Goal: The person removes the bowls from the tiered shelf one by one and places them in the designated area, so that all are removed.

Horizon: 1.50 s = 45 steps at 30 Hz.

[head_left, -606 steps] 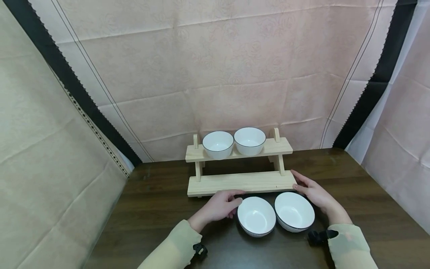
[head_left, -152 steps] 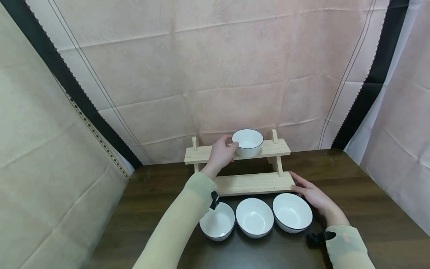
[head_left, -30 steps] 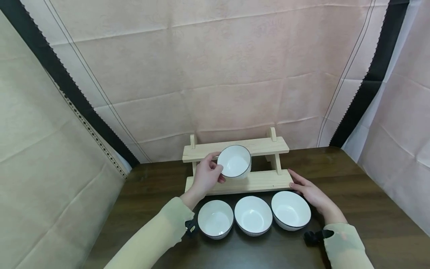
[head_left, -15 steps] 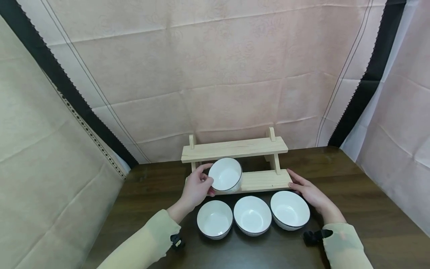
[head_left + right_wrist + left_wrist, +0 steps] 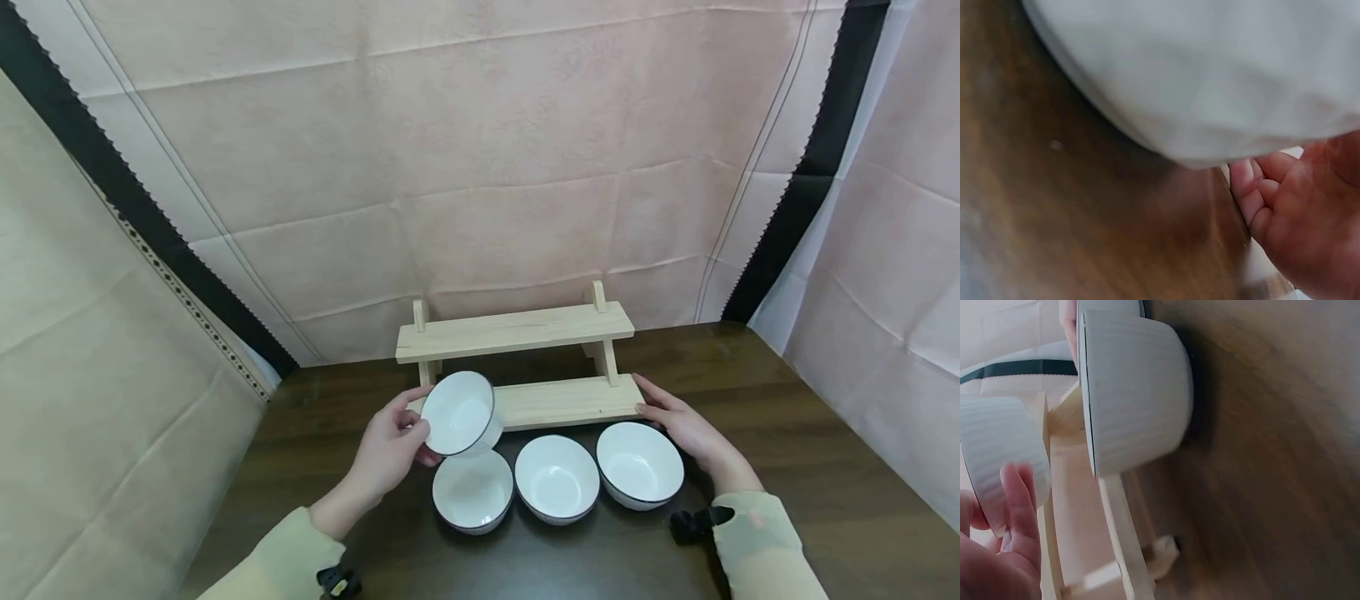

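Observation:
My left hand [image 5: 392, 442] pinches a white bowl [image 5: 459, 414] with a dark rim by its left side, thumb at the rim. The bowl is lifted and tilted in front of the lower left of the two-tier wooden rack [image 5: 517, 329]. It overlaps the leftmost of three similar bowls [image 5: 474, 493] in the head view. In the left wrist view, the held bowl's [image 5: 1007, 447] ribbed side shows between my fingers. My right hand [image 5: 693, 429] grips the right end of the rack's lower board, its fingers [image 5: 1250, 187] curled there in the right wrist view.
A middle bowl [image 5: 557, 479] and a right bowl [image 5: 641, 465] stand in the row before the rack on the dark wooden table [image 5: 585, 558]. Pale cloth [image 5: 480, 167] hangs behind and at both sides.
Over twenty seconds, both upper-shelf bowls leave the rack: one joins the front row at left, the other is in my left hand. Lately it moves down and left. My right hand keeps its place.

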### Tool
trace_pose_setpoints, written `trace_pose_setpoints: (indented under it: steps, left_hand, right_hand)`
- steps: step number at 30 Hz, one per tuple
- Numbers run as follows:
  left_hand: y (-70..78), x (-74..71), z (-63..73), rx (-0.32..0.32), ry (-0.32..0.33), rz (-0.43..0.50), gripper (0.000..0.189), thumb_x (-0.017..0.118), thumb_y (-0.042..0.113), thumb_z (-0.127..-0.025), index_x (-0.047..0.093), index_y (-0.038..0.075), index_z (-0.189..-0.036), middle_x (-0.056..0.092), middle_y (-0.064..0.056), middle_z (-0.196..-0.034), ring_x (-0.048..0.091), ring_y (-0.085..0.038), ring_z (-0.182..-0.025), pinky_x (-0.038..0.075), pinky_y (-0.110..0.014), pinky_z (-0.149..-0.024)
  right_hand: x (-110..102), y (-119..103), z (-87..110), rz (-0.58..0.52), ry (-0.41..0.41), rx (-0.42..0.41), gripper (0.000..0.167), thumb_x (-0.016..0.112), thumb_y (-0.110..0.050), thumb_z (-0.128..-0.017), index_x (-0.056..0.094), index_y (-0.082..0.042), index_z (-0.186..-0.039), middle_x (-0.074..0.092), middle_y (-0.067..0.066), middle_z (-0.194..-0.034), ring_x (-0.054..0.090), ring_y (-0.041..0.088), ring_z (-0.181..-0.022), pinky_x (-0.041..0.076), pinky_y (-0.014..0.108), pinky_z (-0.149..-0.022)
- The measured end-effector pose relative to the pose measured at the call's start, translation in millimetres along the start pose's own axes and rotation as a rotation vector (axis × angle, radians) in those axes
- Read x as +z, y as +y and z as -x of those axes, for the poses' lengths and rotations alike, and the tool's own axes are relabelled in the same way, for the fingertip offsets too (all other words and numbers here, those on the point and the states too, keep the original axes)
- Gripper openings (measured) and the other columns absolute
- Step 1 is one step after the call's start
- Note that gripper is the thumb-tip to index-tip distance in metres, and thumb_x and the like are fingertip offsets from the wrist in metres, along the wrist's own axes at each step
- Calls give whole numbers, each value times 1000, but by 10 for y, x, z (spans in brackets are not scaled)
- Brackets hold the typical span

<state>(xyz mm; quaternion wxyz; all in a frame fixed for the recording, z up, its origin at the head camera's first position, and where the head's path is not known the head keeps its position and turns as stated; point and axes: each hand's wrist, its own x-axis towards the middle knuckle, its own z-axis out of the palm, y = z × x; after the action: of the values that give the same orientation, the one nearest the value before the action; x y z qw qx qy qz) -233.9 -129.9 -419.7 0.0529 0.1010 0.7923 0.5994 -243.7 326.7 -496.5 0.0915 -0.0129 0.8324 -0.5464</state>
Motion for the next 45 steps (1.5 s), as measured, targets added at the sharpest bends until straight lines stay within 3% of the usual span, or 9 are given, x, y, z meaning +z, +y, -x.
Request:
trace_pose_setpoints:
  steps: [12,18,27,36,45]
  left_hand:
    - [-225,-574,351,-49,74,-58,49,54,7,-89,46,32,-131,64,-17,-88,66,-31,-65,57,-40,-60]
    - [-291,-760,445,-40,67,-91,49,52,5,-89,46,27,-132,63,-18,-88,66,-29,-66,57,-40,-59]
    - [-486,-990,581,-104,19,-163,47,54,4,-88,47,26,-130,64,-17,-84,64,-29,-62,56,-41,-56]
    - [-645,-1126,667,-122,-53,-254,48,55,5,-89,45,23,-133,64,-14,-84,64,-26,-63,55,-38,-54]
    - [-730,-1102,667,-109,-126,-327,46,53,6,-90,45,20,-133,61,-11,-79,63,-24,-61,55,-36,-53]
  right_hand:
    - [-6,-68,-52,7,-18,-24,62,42,-43,-96,14,-33,-150,10,10,-158,13,41,-143,23,64,-105]
    - [-34,-100,-56,2,-11,-29,62,43,-43,-96,14,-31,-150,9,11,-158,11,40,-143,21,65,-105]
    - [-27,-80,-39,24,-16,-19,63,42,-44,-96,11,-32,-150,8,12,-158,10,41,-143,22,64,-106]
    - [-35,-34,23,30,-16,-14,64,42,-43,-96,10,-30,-151,6,13,-158,8,43,-143,22,66,-104]
    - [-4,-7,2,33,-14,-13,64,42,-45,-96,11,-31,-151,5,13,-158,7,43,-143,19,67,-105]
